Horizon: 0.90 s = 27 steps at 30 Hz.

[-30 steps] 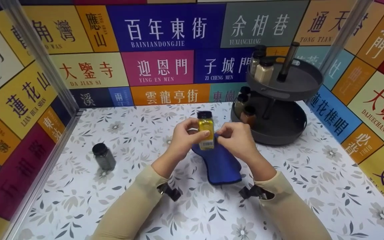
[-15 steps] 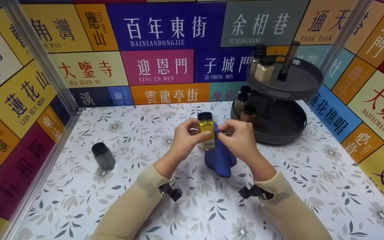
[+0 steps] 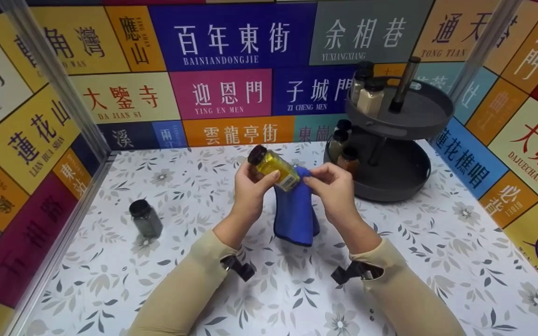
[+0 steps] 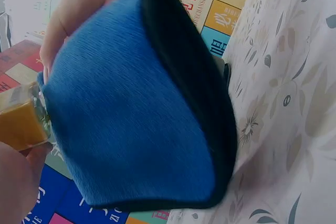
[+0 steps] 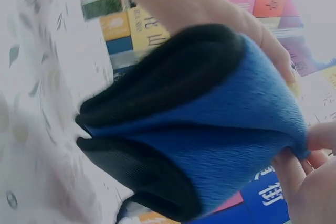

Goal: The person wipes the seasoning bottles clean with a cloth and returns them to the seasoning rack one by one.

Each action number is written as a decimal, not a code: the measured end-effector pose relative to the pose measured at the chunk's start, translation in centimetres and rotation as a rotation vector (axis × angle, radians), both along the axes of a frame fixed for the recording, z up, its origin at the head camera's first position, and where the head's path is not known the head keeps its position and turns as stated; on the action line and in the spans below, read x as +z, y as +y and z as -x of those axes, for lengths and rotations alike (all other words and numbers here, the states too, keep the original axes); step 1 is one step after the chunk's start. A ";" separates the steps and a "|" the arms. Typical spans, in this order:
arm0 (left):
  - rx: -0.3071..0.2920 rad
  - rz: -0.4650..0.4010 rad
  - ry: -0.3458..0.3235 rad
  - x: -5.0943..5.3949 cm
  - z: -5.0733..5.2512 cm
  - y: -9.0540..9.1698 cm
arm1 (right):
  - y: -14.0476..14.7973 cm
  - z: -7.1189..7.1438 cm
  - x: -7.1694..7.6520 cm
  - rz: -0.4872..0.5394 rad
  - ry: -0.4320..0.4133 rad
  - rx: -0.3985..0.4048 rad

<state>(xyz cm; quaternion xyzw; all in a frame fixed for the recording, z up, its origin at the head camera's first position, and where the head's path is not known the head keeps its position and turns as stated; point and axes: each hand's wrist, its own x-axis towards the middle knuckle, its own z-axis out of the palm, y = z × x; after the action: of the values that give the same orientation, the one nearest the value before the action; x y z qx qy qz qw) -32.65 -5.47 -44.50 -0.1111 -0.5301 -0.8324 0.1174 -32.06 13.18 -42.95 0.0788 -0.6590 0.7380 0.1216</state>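
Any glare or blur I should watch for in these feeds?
Head: large wall lettering reads clearly, jar label too small to read; left wrist: blue cloth blurred along its dark edge; right wrist: upper right washed out, tabletop blurred.

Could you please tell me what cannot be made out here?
Head view: the label print on the yellow bottle, too small to read.
Head view: part of the rear upper-tray jar, hidden by the cream-coloured jar.
Left wrist view: the bottle's cap, cut off by the left edge.
Right wrist view: most of the bottle, behind the left hand and blue cloth.
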 end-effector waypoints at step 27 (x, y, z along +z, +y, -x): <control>-0.003 0.201 0.152 0.5 0.2 -1.7 | 0.2 0.3 -0.5 0.153 -0.121 0.212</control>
<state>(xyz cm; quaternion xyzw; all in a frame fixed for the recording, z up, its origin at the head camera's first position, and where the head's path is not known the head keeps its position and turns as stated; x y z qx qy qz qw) -32.88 -7.15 -43.97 -0.1860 -0.6003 -0.7643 0.1442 -32.33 13.35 -43.45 0.0937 -0.5950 0.7982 0.0084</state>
